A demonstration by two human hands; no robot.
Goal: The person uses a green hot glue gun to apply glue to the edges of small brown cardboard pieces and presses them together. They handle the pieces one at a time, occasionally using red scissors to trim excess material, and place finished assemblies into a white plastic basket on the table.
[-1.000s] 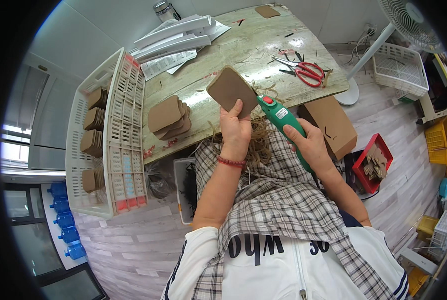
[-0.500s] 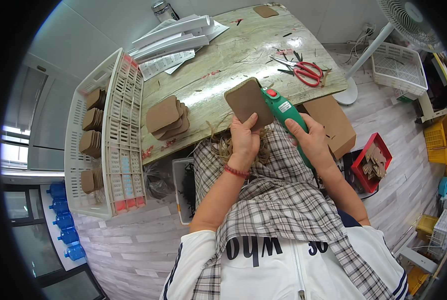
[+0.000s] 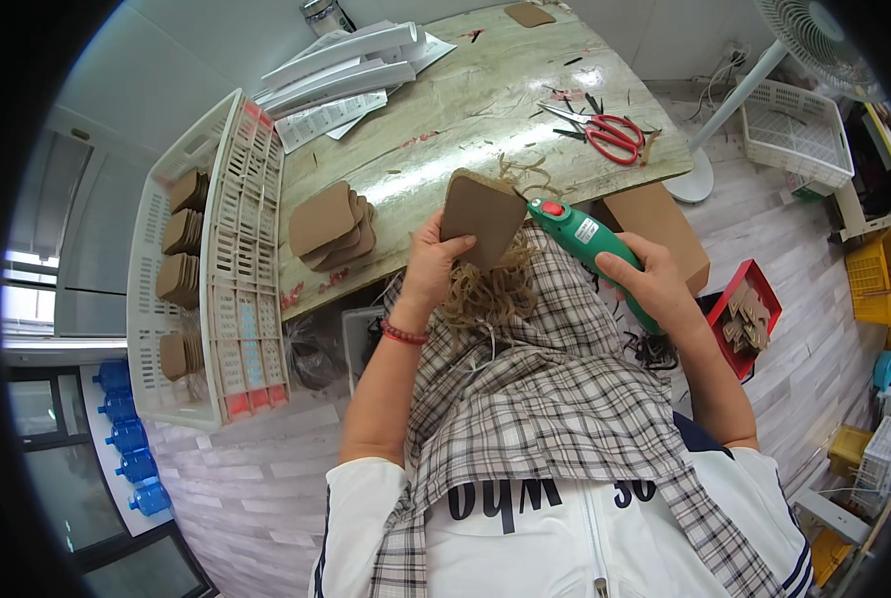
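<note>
My left hand (image 3: 433, 261) grips a flat brown pad (image 3: 483, 217) with rounded corners by its lower left side, thumb on its face. The pad is held tilted at the table's front edge. In my right hand (image 3: 655, 279) is a green handheld electric cutter (image 3: 573, 231) with a red button, its fingers wrapped round the body. The cutter's tip is close to the pad's upper right edge; whether they touch I cannot tell. Curly brown trimmings (image 3: 490, 294) lie on my checked apron below the pad, and a thin strip (image 3: 530, 177) shows beside it on the table.
A stack of brown pads (image 3: 331, 227) sits on the table's left, beside a white crate (image 3: 246, 269) holding more pads. Red-handled scissors (image 3: 613, 138) lie at the right, papers (image 3: 346, 80) at the back. A cardboard box (image 3: 665, 234) and a red tray (image 3: 739, 319) stand right of me.
The pad has shifted left and turned in my left hand. My right hand and the cutter have moved slightly right and down. More trimmings show in my lap, and a strip on the table.
</note>
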